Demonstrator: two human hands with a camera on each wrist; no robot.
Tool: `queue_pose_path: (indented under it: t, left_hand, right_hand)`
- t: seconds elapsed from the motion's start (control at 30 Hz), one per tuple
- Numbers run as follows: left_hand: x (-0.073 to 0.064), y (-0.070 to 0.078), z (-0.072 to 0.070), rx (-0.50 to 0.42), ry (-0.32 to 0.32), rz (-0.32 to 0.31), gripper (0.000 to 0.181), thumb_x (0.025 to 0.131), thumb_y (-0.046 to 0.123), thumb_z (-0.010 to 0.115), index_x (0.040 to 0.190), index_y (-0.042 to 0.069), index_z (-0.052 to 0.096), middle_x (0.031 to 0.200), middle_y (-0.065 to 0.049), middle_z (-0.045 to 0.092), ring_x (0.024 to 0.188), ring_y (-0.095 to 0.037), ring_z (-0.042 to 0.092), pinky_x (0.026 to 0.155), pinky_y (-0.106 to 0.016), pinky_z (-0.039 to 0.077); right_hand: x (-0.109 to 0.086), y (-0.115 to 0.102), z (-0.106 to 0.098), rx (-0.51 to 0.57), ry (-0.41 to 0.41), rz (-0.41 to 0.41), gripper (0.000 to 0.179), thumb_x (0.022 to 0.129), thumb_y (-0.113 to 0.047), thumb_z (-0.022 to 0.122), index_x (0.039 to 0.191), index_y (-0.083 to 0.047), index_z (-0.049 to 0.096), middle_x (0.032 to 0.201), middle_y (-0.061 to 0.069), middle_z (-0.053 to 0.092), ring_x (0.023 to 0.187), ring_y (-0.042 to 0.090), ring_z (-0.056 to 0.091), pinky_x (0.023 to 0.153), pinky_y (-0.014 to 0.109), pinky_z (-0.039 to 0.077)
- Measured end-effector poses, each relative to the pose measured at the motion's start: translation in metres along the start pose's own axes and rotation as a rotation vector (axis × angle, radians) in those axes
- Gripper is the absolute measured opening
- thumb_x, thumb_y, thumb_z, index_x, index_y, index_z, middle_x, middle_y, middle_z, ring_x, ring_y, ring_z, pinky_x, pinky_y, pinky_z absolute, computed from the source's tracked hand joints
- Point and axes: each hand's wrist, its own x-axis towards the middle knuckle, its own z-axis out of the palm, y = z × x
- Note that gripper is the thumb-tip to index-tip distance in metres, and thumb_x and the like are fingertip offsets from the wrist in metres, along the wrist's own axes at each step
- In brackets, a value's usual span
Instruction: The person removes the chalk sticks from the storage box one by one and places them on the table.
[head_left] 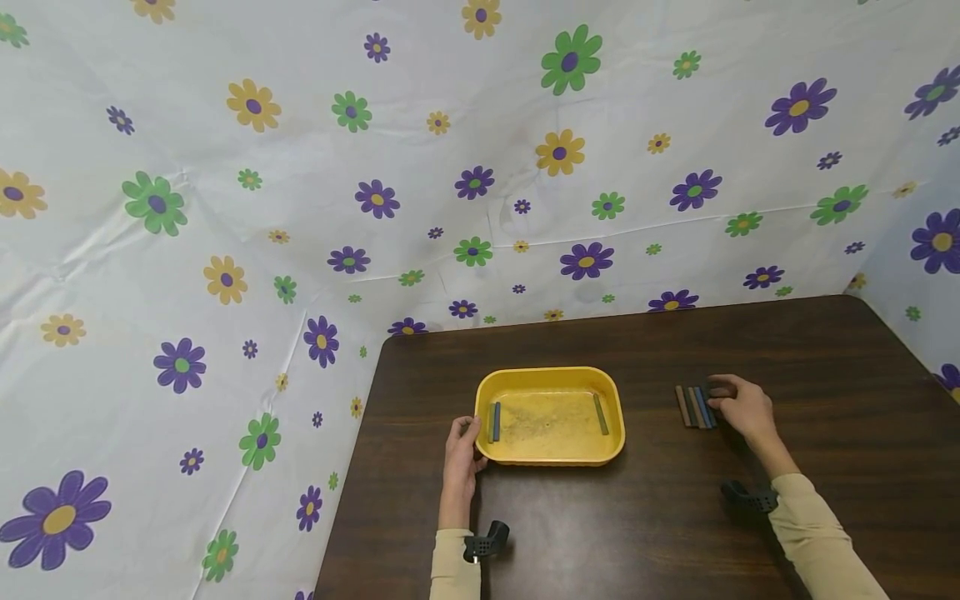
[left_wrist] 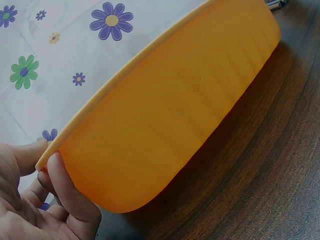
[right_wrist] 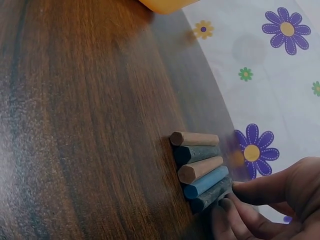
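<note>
My left hand (head_left: 460, 458) grips the near left corner of a yellow plastic tray (head_left: 551, 461); in the left wrist view the thumb and fingers pinch its rim. Inside the tray, a blue chalk stick (head_left: 497, 422) and an olive one (head_left: 491, 422) lie side by side at the left, with another olive stick (head_left: 601, 414) at the right. To the tray's right, several chalk sticks, brown, dark and blue, lie in a row. At the row's right end, my right hand (right_wrist: 280, 200) pinches the far tip of a dark grey chalk stick (right_wrist: 211, 195) beside the blue one (right_wrist: 207, 182).
The dark wood table (head_left: 600, 533) carries the tray and the row of sticks. White flowered sheeting (head_left: 420, 150) hangs behind the table and along its left side. A black wrist mount (head_left: 486, 542) sits on the left arm, and another (head_left: 750, 497) on the right.
</note>
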Motion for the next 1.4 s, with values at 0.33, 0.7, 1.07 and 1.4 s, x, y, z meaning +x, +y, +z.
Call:
queue_pose_path:
  t: [0.33,0.7,1.07,1.4]
  left_hand:
    - [-0.004,0.004,0.000,0.006,-0.005,0.000,0.026,0.107,0.031,0.060,0.118,0.008,0.051,0.090,-0.011,0.060,0.063,-0.011,0.055,0.055,-0.023,0.045]
    - [-0.001,-0.001,0.001,0.005,0.026,0.008,0.031,0.105,0.036,0.064,0.118,0.011,0.053,0.090,-0.009,0.060,0.064,-0.010,0.054,0.053,-0.022,0.043]
    - [-0.010,0.014,0.003,0.006,-0.014,0.001,0.019,0.108,0.024,0.058,0.115,0.007,0.052,0.092,-0.016,0.059,0.065,-0.012,0.054,0.057,-0.025,0.045]
    - [-0.024,0.028,0.006,0.001,-0.028,0.013,0.019,0.108,0.024,0.058,0.115,0.007,0.052,0.093,-0.016,0.060,0.066,-0.013,0.055,0.058,-0.025,0.046]
  right_hand:
    - [-0.001,-0.004,0.000,0.058,0.054,0.084,0.038,0.102,-0.003,0.056,0.135,0.015,0.053,0.116,0.037,0.065,0.096,0.049,0.067,0.075,0.050,0.056]
    - [-0.005,-0.018,-0.002,0.219,0.036,0.111,0.044,0.110,-0.017,0.047,0.141,0.015,0.048,0.132,0.038,0.054,0.106,0.037,0.062,0.071,0.025,0.058]
    - [-0.007,-0.042,-0.004,0.235,0.041,0.088,0.047,0.112,-0.024,0.045,0.142,0.013,0.050,0.132,0.034,0.056,0.104,0.026,0.060,0.074,0.026,0.056]
    - [-0.009,-0.053,-0.005,0.236,0.035,0.075,0.048,0.112,-0.026,0.044,0.143,0.010,0.050,0.131,0.033,0.057,0.105,0.027,0.060,0.082,0.041,0.049]
